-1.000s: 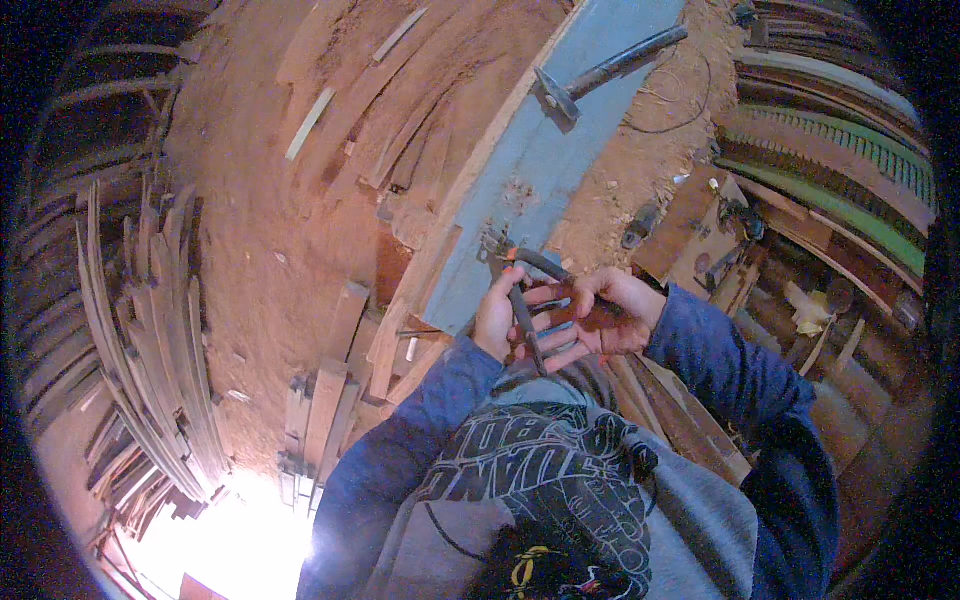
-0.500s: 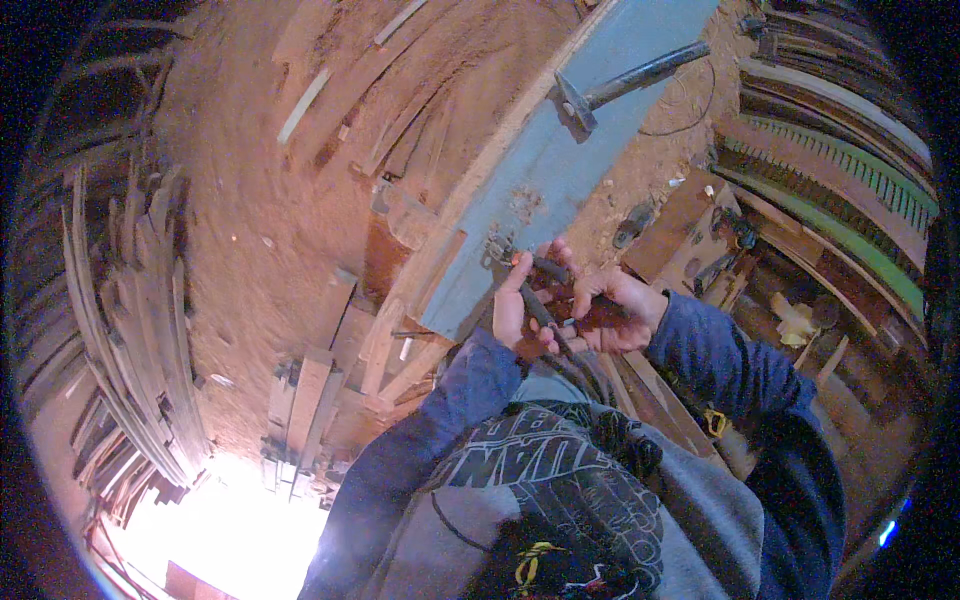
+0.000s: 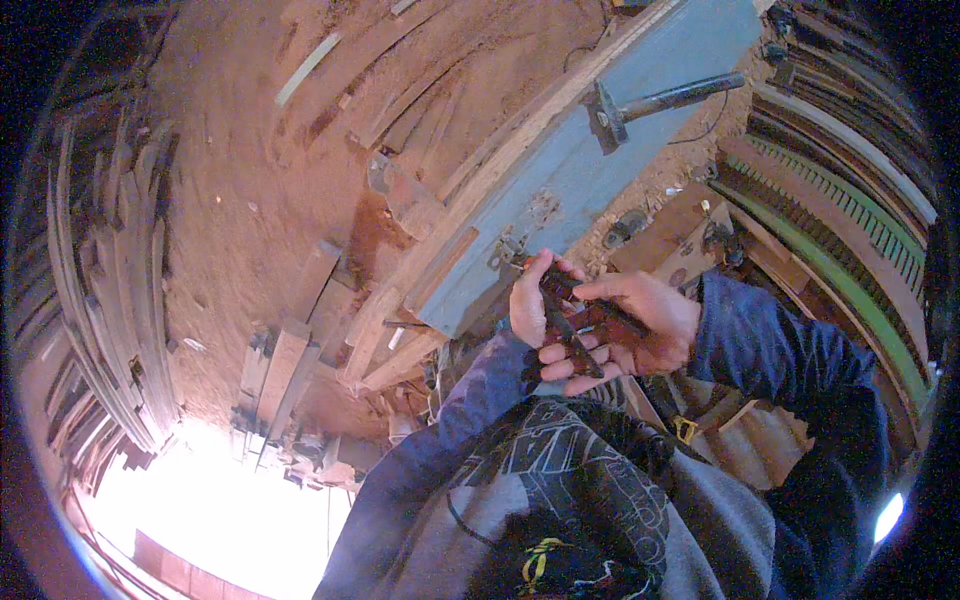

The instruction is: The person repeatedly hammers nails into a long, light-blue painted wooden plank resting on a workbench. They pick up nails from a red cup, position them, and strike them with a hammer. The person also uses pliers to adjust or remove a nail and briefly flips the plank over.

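Note:
My hands are together over the near end of a blue-topped bench (image 3: 560, 165). Between them is a pliers-like tool (image 3: 572, 335) with two dark handles spread apart in a V. My left hand (image 3: 530, 308) closes around the tool near where the handles meet, fingers pointing up toward the bench. My right hand (image 3: 655, 315) lies palm up around the handles, its thumb over one and its fingers curled beneath. A small grey metal piece (image 3: 508, 248) shows just beyond my left fingertips; whether it belongs to the tool I cannot tell. Farther up the bench a hammer (image 3: 665, 100) lies on its side.
Wood offcuts (image 3: 275, 370) stand on the reddish, dusty floor to the left, and long boards (image 3: 125, 300) are stacked beyond. To the right are a green slatted piece (image 3: 840, 200) and more timber. Bright light glares at the lower left.
The view has shifted, so the bench and hammer sit lower and farther right. My right hand has moved a little right, its fingers straighter. The tool stays between both hands.

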The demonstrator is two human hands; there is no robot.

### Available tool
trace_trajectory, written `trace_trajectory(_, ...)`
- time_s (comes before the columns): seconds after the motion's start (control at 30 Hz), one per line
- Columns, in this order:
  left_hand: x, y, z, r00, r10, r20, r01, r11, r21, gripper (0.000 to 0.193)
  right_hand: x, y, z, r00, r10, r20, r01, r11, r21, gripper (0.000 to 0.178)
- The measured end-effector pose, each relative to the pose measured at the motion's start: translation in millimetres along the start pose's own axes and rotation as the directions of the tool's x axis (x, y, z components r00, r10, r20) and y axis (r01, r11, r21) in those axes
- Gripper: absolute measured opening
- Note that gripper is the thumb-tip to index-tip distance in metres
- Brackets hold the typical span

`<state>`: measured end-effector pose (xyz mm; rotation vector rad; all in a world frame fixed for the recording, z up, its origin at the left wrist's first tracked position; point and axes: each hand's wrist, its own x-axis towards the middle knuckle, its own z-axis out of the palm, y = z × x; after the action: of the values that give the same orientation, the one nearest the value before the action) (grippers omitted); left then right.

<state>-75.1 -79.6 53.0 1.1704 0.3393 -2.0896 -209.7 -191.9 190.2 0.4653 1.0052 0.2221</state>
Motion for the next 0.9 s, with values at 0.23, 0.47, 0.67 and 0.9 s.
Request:
trace_trajectory(0.23,4,-5,-11,0.995,-0.095,-0.002,0.095,0.995,0.011,0.039,35,27,3,0.999,0.025,0.042,-0.030,0.993,0.117,0.017)
trace_trajectory(0.47,-39,54,-75,0.574,0.819,0.001,0.180,-0.128,0.975,0.055,55,57,-1,0.994,-0.111,-0.013,0.111,0.993,-0.038,0.017)
trace_trajectory(0.67,14,58,-111,0.470,0.843,0.261,0.280,-0.423,0.862,0.056,81,78,-14,0.928,-0.371,-0.022,0.325,0.838,-0.438,0.016)
trace_trajectory(0.9,7,62,-103,0.383,0.887,0.259,0.176,-0.345,0.922,0.059,85,96,-7,0.925,-0.363,-0.113,0.336,0.919,-0.206,0.008)
